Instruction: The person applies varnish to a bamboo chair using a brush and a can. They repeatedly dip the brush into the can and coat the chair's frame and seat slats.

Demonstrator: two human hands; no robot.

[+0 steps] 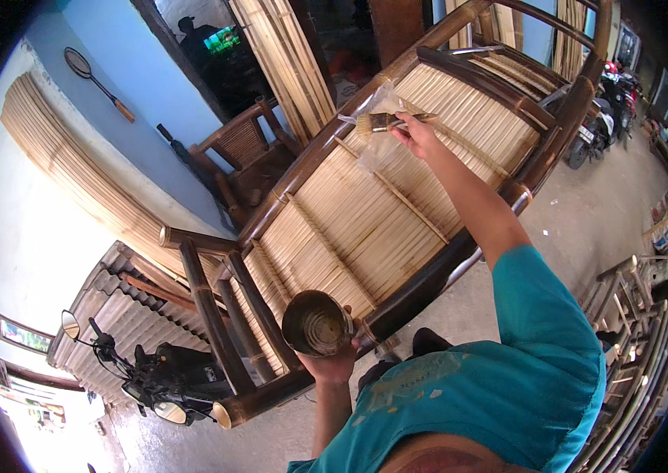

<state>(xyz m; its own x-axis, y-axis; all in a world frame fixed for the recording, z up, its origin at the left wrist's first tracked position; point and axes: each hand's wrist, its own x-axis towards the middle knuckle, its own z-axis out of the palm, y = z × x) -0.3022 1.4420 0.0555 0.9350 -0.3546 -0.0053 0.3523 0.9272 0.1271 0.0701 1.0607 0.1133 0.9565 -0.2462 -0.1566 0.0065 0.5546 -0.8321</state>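
Note:
My left hand (332, 364) is wrapped round a round metal can (312, 319), its open mouth tipped toward me, showing ridged inner walls. What liquid it holds, if any, I cannot make out. Out over the far side of a bamboo frame, my right hand (417, 135) grips a flat paintbrush (385, 122) by its handle, bristles pointing left. Beneath the brush lies a crumpled clear plastic bag (381, 150). The bamboo frame has dark glossy poles (420, 303) round a panel of pale split slats (334, 213), crossed by several thin battens.
A dark bamboo chair (243, 150) stands beyond the frame, against a blue wall. At the left is a parked motorbike (168, 370); more motorbikes (614, 110) stand at the far right. Bamboo poles (641, 394) are stacked at the right edge. A racket (97, 83) hangs on the wall.

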